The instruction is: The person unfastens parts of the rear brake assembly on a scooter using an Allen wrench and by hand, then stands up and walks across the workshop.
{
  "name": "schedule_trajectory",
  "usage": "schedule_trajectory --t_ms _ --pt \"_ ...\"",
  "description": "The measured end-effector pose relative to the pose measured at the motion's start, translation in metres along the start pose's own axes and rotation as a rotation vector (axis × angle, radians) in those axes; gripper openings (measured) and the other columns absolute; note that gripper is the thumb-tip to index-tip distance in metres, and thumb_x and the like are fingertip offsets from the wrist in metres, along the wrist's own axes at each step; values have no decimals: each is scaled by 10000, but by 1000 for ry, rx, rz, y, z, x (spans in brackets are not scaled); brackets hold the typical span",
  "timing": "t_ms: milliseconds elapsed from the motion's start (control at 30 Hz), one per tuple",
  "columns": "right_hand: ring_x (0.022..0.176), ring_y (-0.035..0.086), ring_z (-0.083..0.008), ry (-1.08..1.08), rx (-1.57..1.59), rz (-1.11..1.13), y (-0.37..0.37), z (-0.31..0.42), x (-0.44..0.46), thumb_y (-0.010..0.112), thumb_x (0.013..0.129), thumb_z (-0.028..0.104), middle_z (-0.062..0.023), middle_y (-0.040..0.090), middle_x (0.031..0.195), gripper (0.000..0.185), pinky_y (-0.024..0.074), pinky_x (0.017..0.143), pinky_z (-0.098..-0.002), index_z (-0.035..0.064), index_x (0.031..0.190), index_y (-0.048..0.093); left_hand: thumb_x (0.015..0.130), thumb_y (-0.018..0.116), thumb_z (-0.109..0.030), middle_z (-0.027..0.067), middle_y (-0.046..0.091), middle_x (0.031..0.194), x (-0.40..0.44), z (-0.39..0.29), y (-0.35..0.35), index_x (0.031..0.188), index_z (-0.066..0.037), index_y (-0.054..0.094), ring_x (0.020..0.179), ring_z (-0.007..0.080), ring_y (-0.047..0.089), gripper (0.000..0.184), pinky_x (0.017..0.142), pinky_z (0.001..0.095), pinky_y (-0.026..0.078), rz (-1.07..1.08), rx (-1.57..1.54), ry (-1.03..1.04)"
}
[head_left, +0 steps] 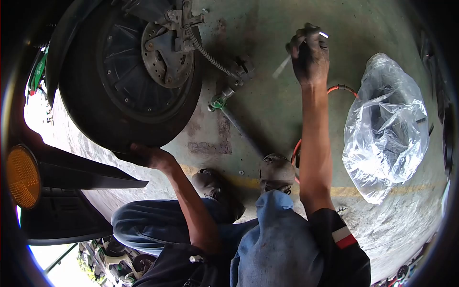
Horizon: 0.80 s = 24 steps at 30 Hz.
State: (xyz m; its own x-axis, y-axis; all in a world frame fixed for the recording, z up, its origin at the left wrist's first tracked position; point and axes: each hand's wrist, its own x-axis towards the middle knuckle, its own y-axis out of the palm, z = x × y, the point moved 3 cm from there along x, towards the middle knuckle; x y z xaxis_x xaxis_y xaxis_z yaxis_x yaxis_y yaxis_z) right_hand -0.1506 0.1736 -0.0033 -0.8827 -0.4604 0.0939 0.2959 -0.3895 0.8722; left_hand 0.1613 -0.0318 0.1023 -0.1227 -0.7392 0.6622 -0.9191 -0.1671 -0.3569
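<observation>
My left hand (148,157) grips the lower edge of a black scooter wheel (124,115), some fingers hidden against the tyre. On the wheel's hub sits a brake disc (162,62) with a caliper beside it, and a ribbed cable sleeve (208,56) runs down from there. Raised over the floor to the right, my right hand (311,57) is closed round a slim tool with a pale, blurred end (282,68); its exact kind is unclear. Between the hands, a long-handled ratchet wrench (239,128) with a green part near its head lies on the floor.
A clear plastic bag (385,138) wraps a dark part on the right. An orange-red hose (342,87) passes behind my right forearm. A dark body panel with an orange reflector (24,177) juts in at left. A small bolt (241,172) lies near my shoes.
</observation>
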Motion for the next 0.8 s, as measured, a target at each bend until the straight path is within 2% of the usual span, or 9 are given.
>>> schedule_trajectory --t_ms 33,100,233,300,333,433,500,733,800 --pt "801 579 -163 1 1 -1 18 10 -7 672 854 208 -23 634 833 139 477 757 -276 115 952 642 1002 341 -376 241 352 1379 0 0 -1 1367 51 291 1211 306 428 564 1028 406 370 -4 0 -14" --pt "696 550 -130 257 -881 -74 59 11 -35 637 880 127 -35 631 778 110 460 648 -259 69 965 675 1004 333 -373 238 361 1377 3 0 -2 1363 50 301 1213 304 430 556 1024 404 374 -12 -12 -10" --pt "610 465 -57 233 -857 227 82 -67 -102 611 891 115 -3 581 703 180 401 544 -228 26 1036 670 989 339 -430 244 367 1373 16 -16 0 1361 48 310 1225 318 432 607 1027 413 377 15 23 10" --pt "618 484 -85 578 -690 80 93 -109 -114 594 899 94 -20 578 703 132 421 566 -251 -6 950 664 982 342 -454 250 371 1370 21 -28 1 1358 47 319 1229 326 434 627 1029 418 378 15 59 22" --pt "618 484 -85 576 -685 72 95 -129 -112 594 899 94 -20 578 703 132 421 566 -251 -6 950 664 975 345 -472 257 374 1367 23 -30 1 1356 46 328 1228 337 436 644 1030 423 379 -5 106 -48" --pt "621 492 -97 364 -642 -99 100 -170 -80 586 900 71 -42 577 701 121 427 572 -264 -33 852 623 970 347 -488 266 380 1362 25 -32 1 1351 46 342 1225 352 440 657 1031 428 382 -32 165 -91" --pt "608 501 -108 -62 -689 -308 109 -168 -62 587 899 71 -57 575 691 155 432 574 -276 -43 796 573 970 345 -486 269 384 1358 27 -31 1 1349 46 347 1222 356 443 653 1030 429 384 -38 175 -69" --pt "624 539 -128 8 -530 -326 110 -182 -46 578 902 74 -62 580 698 135 448 572 -302 -50 849 586 968 343 -492 263 381 1360 27 -16 -4 1343 47 350 1211 356 446 657 1025 432 385 -25 160 -47" --pt "847 624 -246 98 -599 -285 111 -172 -48 565 889 93 -184 651 898 170 477 777 -356 -51 975 592 966 345 -497 263 382 1358 27 -16 -3 1343 47 350 1205 356 449 661 1023 434 385 -26 170 -52"
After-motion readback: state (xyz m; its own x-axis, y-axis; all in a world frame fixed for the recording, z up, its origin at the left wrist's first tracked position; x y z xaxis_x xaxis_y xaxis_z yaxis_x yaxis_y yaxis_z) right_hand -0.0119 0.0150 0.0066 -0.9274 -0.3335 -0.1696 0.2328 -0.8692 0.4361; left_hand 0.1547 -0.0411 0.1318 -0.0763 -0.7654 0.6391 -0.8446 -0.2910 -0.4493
